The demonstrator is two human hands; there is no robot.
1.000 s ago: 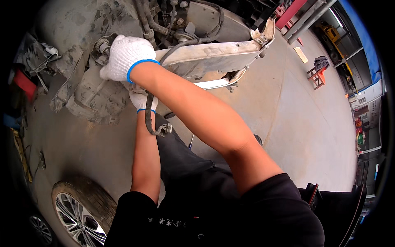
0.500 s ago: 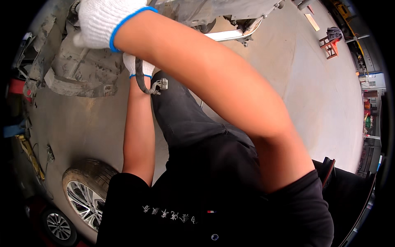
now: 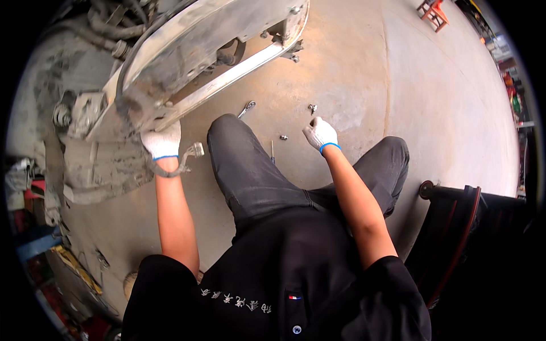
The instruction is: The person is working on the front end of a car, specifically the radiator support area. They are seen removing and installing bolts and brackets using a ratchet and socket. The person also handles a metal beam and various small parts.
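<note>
My left hand (image 3: 163, 140), in a white knit glove with a blue cuff, is up against the lower edge of a dirty metal car body part (image 3: 170, 85). Its fingers are hidden there. A dark cable with a pale connector (image 3: 197, 149) loops across my left wrist. My right hand (image 3: 321, 134), gloved the same way, is over the floor between my knees, fingers curled in; anything inside them is hidden. Small metal hardware (image 3: 313, 108) lies just beyond it. To its left are a small metal socket (image 3: 284, 137) and a thin screwdriver-like tool (image 3: 272, 152).
A ratchet (image 3: 248, 108) lies on the floor beyond my left knee. Hoses and dirty parts (image 3: 114, 25) fill the upper left. A red stool (image 3: 434, 15) stands far right. Close on my right is a black item with red edging (image 3: 455, 227).
My right arm, earlier reaching across to the upper left, has swung back to the right and down over the floor. The view has shifted, bringing the floor tools into sight.
</note>
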